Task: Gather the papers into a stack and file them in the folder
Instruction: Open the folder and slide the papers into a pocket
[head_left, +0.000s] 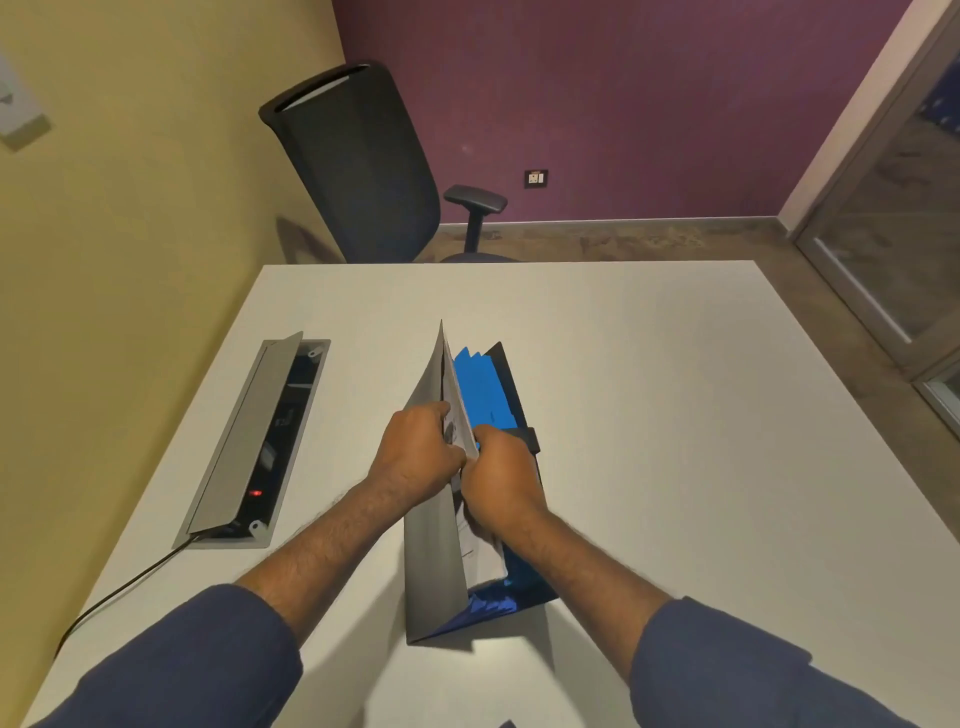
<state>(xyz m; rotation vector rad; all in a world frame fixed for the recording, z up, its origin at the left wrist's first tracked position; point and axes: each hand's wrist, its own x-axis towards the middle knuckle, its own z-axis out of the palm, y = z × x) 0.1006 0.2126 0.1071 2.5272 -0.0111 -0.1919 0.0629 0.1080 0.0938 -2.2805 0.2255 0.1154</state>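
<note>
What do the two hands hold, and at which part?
Both the left hand and right hand grip the papers at their upper edge, inside the folder.

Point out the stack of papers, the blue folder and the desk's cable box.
papers (434, 540), head view, on the grey back of the outermost sheet.
blue folder (480, 389), head view, on a bright blue divider.
cable box (244, 441), head view, on its raised grey lid.

head-worn view, looking steeply down, close
</note>
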